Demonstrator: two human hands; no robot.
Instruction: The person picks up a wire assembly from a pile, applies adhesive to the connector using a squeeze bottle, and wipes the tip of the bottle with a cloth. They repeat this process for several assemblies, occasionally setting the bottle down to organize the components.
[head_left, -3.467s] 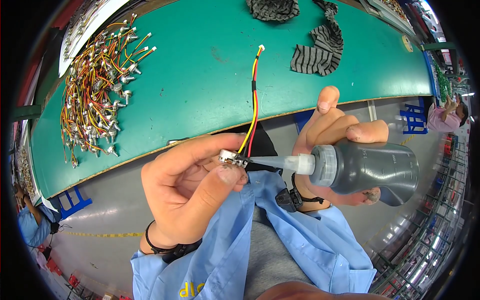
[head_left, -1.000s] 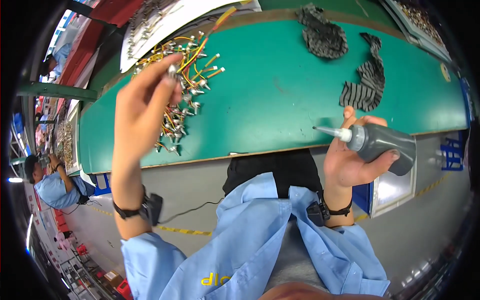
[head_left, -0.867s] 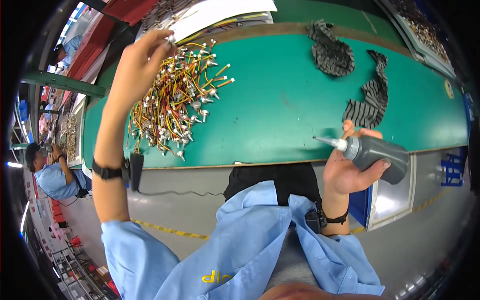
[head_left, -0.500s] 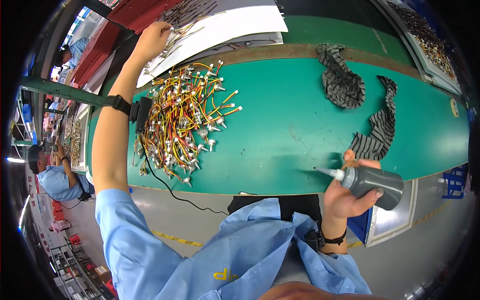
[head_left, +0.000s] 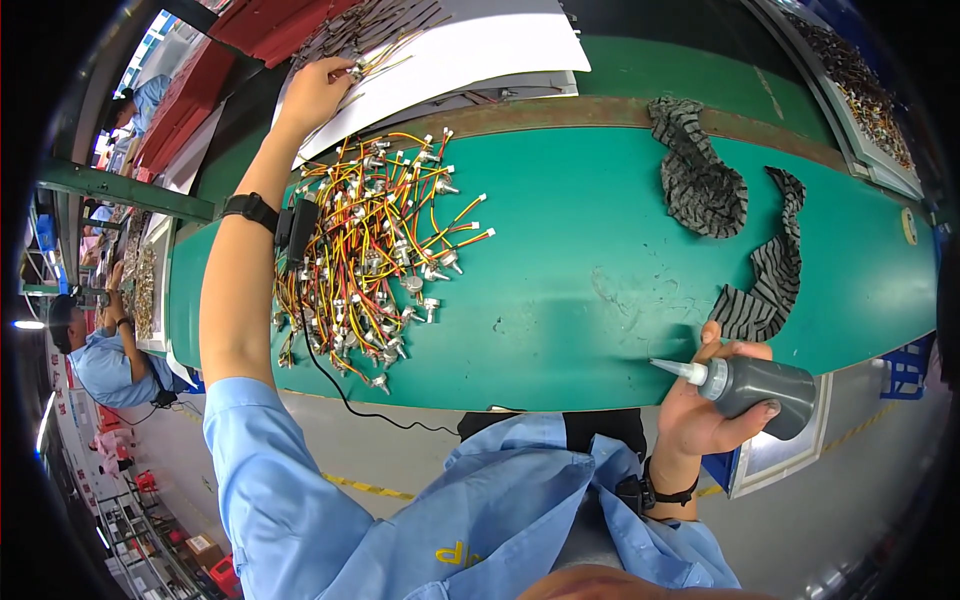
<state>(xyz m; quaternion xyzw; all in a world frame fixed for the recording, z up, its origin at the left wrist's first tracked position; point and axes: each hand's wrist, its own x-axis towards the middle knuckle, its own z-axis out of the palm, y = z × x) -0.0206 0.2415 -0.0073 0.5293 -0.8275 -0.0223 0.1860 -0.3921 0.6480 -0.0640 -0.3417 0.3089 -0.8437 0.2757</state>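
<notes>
My left hand (head_left: 318,93) reaches far left over a white sheet (head_left: 490,45). Its fingertips pinch a small potentiometer (head_left: 357,71) whose thin wires trail to the right across the sheet; part of it is hidden by the fingers. Similar wired parts lie in rows farther back on the sheet. Below that forearm spreads a tangled heap of potentiometers with red, yellow and black wires (head_left: 375,245). At the table's near right edge, my right hand (head_left: 705,415) wraps round a dark grey squeeze bottle (head_left: 770,395). The bottle lies sideways in it, its pale pointed nozzle facing left.
Two crumpled striped cloth strips, one farther back (head_left: 705,185) and one nearer (head_left: 765,290), lie on the green table (head_left: 560,240). A black box (head_left: 302,232) with a cable sits at my left wrist. Trays of parts (head_left: 850,90) stand far right. Another person (head_left: 110,365) works at left.
The whole view has shifted slightly, so the table appears a little lower and to the right. Both hands keep their grips, with little movement against the table.
</notes>
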